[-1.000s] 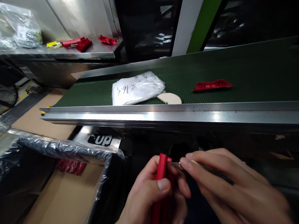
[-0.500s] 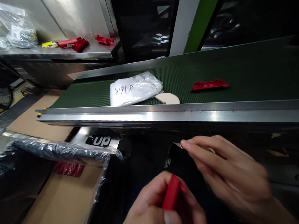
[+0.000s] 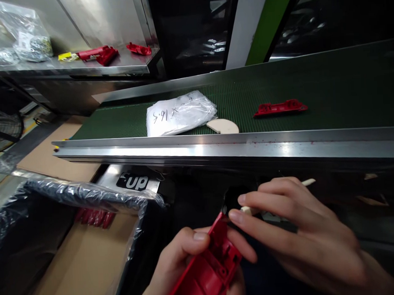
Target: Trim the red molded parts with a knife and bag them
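Green ribbed conveyor ran across the middle, metal rail on the near side; on it, a white plastic bag with handwriting, then a red part well to the right, and a beige curved piece just beside the bag. Bin with plastic over its rim sat lower left, wrapped red pieces inside. Steel shelf upper left carried clear bags of hardware and more red parts. Right hand: fingers closed on a cream handle, near the shell's tip; couldn't tell if touching. Left hand: clamped on the red shell, below the rail at bottom centre. Shell was tilted, narrow end up and to the right, hollow ribbed face to camera, small round hole and dark square opening visible; left fingers blocked its sides, frame edge cut off the bottom. Cream handle mostly hidden by fingers.
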Tool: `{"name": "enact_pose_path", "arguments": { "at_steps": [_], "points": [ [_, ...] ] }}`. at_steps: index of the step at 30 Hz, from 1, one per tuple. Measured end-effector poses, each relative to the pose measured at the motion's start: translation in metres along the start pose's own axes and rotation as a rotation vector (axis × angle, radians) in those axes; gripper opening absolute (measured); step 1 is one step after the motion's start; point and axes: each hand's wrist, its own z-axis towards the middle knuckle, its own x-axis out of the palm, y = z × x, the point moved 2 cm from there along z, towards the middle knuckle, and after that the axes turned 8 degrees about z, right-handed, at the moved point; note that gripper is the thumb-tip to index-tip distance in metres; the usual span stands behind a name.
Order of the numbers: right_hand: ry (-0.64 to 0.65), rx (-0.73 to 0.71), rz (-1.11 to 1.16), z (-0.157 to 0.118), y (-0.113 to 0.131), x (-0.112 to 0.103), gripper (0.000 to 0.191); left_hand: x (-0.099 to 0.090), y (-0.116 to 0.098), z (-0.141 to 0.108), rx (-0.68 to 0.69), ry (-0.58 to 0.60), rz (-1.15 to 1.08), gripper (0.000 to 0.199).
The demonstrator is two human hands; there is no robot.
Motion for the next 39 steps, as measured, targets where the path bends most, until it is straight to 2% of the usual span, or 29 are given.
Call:
{"name": "enact_pose_path", "arguments": {
  "at_steps": [3, 7, 10, 13, 15, 18, 22, 24, 27, 29, 33, 39],
  "points": [
    [-0.033, -0.007, -0.025, -0.002, -0.001, 0.002, 0.031, 0.006, 0.000, 0.004, -0.041, 0.107, 0.024, 0.038],
    [-0.007, -0.041, -0.043, -0.007, -0.004, 0.004, 0.034, 0.008, -0.004, 0.007, -0.087, 0.153, 0.059, 0.043],
    [-0.004, -0.009, -0.043, -0.006, -0.010, -0.002, 0.034, 0.009, -0.005, 0.006, -0.211, 0.165, 0.253, 0.044],
    [-0.087, 0.096, -0.080, -0.002, -0.014, -0.013, 0.036, 0.007, -0.003, 0.003, -0.301, 0.150, 0.470, 0.040],
    [-0.128, 0.145, -0.096, -0.001, -0.014, -0.018, 0.037, 0.006, -0.003, 0.004, -0.239, 0.188, 0.393, 0.042],
    [-0.092, 0.174, -0.043, -0.004, -0.009, -0.016, 0.040, 0.005, -0.009, 0.009, -0.126, 0.253, 0.110, 0.052],
    [-0.072, 0.201, 0.039, -0.010, 0.003, -0.006, 0.043, 0.007, -0.021, 0.016, -0.154, 0.311, 0.006, 0.058],
    [-0.049, 0.171, 0.073, -0.012, 0.013, 0.000, 0.040, 0.010, -0.028, 0.020, -0.067, 0.220, 0.036, 0.056],
    [-0.014, 0.122, 0.050, -0.012, 0.027, 0.011, 0.034, 0.015, -0.037, 0.026, 0.114, -0.033, 0.106, 0.045],
    [0.031, 0.084, 0.012, -0.012, 0.034, 0.019, 0.031, 0.019, -0.044, 0.030, 0.209, -0.132, 0.131, 0.040],
    [0.111, 0.022, -0.032, -0.012, 0.040, 0.029, 0.030, 0.026, -0.054, 0.035, 0.313, -0.163, 0.176, 0.038],
    [0.159, 0.023, -0.050, -0.012, 0.037, 0.032, 0.031, 0.031, -0.056, 0.033, 0.358, -0.184, 0.231, 0.037]
  ]
}}
